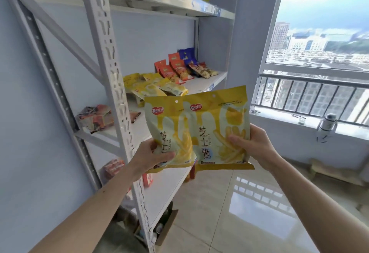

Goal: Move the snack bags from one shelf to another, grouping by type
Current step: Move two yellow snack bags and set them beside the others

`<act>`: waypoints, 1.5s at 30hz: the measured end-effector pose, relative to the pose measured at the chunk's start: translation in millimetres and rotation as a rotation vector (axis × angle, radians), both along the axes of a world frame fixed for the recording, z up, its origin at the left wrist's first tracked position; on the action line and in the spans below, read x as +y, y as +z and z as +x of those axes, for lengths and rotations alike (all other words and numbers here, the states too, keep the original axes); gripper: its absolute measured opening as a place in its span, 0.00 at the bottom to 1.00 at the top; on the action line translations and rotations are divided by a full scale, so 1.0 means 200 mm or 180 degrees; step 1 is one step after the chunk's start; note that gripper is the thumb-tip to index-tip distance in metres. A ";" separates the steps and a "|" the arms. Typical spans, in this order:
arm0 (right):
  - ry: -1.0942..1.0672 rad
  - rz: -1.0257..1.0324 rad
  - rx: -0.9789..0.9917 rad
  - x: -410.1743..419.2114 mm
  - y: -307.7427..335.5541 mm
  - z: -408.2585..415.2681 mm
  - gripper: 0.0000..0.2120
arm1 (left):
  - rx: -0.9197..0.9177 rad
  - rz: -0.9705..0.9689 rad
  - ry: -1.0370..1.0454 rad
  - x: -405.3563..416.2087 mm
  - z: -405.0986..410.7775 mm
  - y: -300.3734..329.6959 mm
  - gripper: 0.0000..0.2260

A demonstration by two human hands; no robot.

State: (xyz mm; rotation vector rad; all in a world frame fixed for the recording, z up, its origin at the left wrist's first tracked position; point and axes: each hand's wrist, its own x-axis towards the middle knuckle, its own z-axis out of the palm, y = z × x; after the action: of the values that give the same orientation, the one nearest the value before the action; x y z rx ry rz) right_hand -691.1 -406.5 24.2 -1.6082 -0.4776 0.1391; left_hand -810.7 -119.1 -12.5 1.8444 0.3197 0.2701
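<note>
Shelf (pixel 201 85) bags blurred; hands' fingers (pixel 237 139) hidden behind.

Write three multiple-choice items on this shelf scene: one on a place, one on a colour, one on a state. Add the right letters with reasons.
1. Where does the yellow pile lie on the middle shelf?
A. nearer the camera than the orange bags
B. beyond the blue bags
C. on the floor

2. What colour are the two held bags?
A. orange
B. blue
C. yellow and white

3. How are they held?
A. both in one hand
B. one in each hand
C. neither gripped

Key: 1 A, the yellow pile comes first along the shelf. 2 C, left bag and right bag match. 3 B, left hand and right hand each pinch one.
</note>
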 end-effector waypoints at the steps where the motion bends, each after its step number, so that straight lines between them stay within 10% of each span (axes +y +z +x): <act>1: 0.0013 0.0004 -0.0002 -0.01 0.01 0.11 0.12 | -0.0006 -0.0015 0.0028 -0.01 0.10 0.00 0.16; 11: 0.0190 -0.0055 0.0009 0.02 0.06 1.11 0.09 | -0.0198 -0.0051 0.0220 0.00 0.99 0.05 0.26; 33: 0.1343 -0.0138 0.0025 1.00 0.02 2.79 0.14 | -0.0197 0.0083 0.1373 0.63 2.17 0.03 0.10; 45: 0.2737 -0.0334 -0.0168 1.64 -0.07 3.27 0.16 | -0.0205 -0.0348 0.2865 0.61 2.19 -0.07 0.33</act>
State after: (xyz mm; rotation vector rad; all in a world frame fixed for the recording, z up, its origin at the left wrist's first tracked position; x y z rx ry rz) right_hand -36.9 -78.9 10.6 -1.4132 -1.1964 0.7758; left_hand -371.8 3.3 -27.4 1.4769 1.0899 0.9004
